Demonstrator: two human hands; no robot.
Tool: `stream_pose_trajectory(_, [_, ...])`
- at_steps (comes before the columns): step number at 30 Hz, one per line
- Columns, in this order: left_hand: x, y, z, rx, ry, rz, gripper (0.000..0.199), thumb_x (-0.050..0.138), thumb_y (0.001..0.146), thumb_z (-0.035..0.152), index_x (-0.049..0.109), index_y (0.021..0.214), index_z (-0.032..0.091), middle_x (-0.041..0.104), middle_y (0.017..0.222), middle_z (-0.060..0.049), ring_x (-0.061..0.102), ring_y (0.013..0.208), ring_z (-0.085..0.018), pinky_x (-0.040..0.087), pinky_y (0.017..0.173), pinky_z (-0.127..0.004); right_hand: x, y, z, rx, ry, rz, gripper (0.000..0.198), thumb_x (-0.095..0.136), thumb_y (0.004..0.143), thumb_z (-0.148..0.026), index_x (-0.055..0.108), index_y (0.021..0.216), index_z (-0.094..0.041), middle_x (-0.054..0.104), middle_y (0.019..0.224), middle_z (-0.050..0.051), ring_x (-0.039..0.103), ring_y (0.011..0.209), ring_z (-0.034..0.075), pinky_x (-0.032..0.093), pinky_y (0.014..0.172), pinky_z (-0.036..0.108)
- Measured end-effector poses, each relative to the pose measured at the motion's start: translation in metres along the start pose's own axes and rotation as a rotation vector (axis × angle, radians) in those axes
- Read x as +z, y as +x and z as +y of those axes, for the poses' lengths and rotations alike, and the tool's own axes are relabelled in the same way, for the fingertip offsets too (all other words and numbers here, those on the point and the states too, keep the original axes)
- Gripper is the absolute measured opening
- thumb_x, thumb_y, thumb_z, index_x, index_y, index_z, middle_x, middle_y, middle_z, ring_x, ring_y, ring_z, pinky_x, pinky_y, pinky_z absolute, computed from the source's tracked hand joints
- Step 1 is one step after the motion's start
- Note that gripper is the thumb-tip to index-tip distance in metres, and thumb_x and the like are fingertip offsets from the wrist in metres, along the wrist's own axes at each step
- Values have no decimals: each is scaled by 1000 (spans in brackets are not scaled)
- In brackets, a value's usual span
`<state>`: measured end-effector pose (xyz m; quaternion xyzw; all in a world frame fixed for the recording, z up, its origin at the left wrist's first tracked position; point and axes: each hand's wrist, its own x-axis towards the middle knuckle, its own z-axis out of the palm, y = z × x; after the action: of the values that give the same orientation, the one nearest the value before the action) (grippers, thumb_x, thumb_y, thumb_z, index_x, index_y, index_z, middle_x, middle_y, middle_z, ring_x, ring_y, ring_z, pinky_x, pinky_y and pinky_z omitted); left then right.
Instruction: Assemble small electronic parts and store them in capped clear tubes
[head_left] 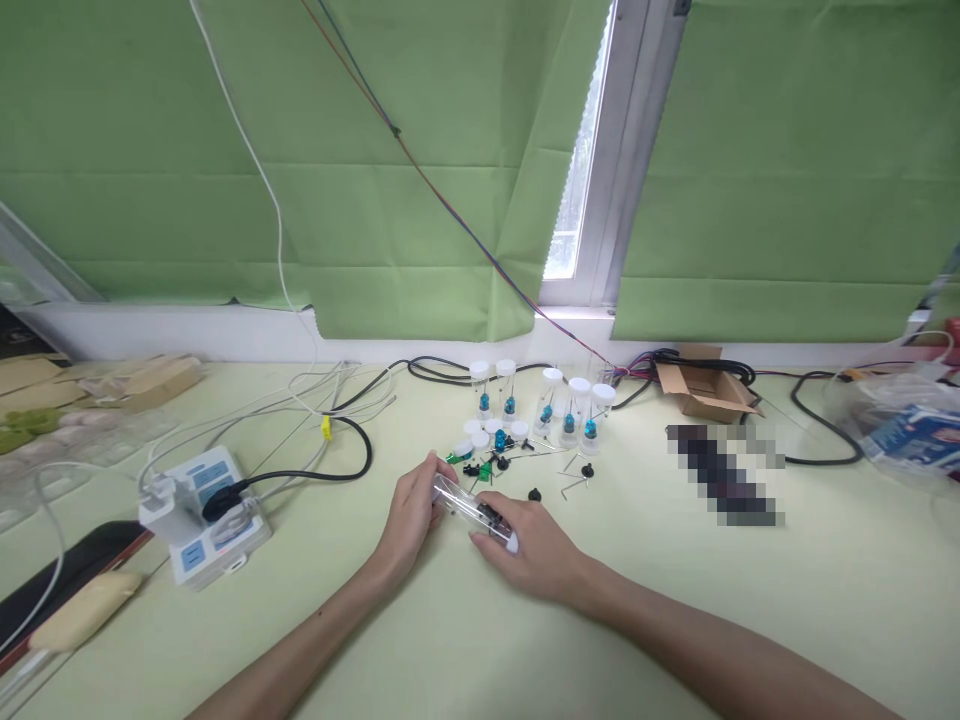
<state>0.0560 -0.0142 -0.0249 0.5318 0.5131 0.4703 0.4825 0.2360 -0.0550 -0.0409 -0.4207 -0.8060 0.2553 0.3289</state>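
Two bare forearms reach in from the bottom edge over the pale green bench (675, 620); the left hand (409, 515) and the right hand (529, 550) meet near the middle, both curled around a clear tube (469, 508) that lies tilted between them; the left hand's fingers close on the upper end, the right hand pinches the lower end where a white cap (511, 544) shows, and something small and dark sits inside the tube near that end; the tube is held just above the bench, near the person.

Just beyond the hands lies a scatter of small parts (491, 465), black, green and blue, with loose white caps (480, 435) and thin metal pins (574, 482) beside them; behind these stand upright clear vials (559, 405) with white lids, each holding a blue piece.

To the left, a white power strip (202, 515) rests on the bench with a black plug (221, 498) in it and a black cable (352, 450) looping away; white cables (300, 395) trail towards the wall; a dark flat object (67, 570) lies at the near left edge.

To the right, an open cardboard box (705, 385) sits near the wall, and a clear plastic bag (900, 420) lies at the far right; green curtains (300, 150) hang behind the bench, parted at a window frame (622, 150).
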Motion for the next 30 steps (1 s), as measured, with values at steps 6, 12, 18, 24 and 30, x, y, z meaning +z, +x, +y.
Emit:
stream_pose_trajectory(6, [-2,4,-10,28,48,-60,46,40,94,57,58,76,18,31,38,8,25,37,-9,20,40,-20,2,0,2,57,-24,12,25,57,90,-31,60,113,-21,70,85,3,62,70,19,44,66,26])
stream_pose_trajectory(12, [-1,4,-6,24,53,-91,44,43,93,56,57,75,18,32,40,8,25,39,-9,19,40,-20,2,0,2,53,-26,11,22,56,90,-30,61,109,-21,68,80,2,60,65,17,41,62,25])
stream_pose_trajectory(18, [2,3,-4,27,92,-71,39,53,87,54,55,71,18,39,48,7,31,41,-9,20,40,-19,2,0,4,50,-54,-4,25,57,88,-29,60,111,-22,69,83,2,60,67,18,42,64,26])
stream_pose_trajectory(24, [1,5,-9,42,139,-62,35,51,89,48,52,69,19,41,50,6,31,43,-9,22,40,-20,4,0,5,48,-74,-10,26,59,86,-28,59,111,-22,69,83,2,61,69,19,42,64,26])
stream_pose_trajectory(30, [-2,7,-11,50,186,-81,35,48,90,45,51,67,19,41,50,6,30,43,-10,23,41,-20,3,0,5,51,-74,-15,23,58,86,-29,59,108,-22,67,80,1,59,65,17,40,62,24])
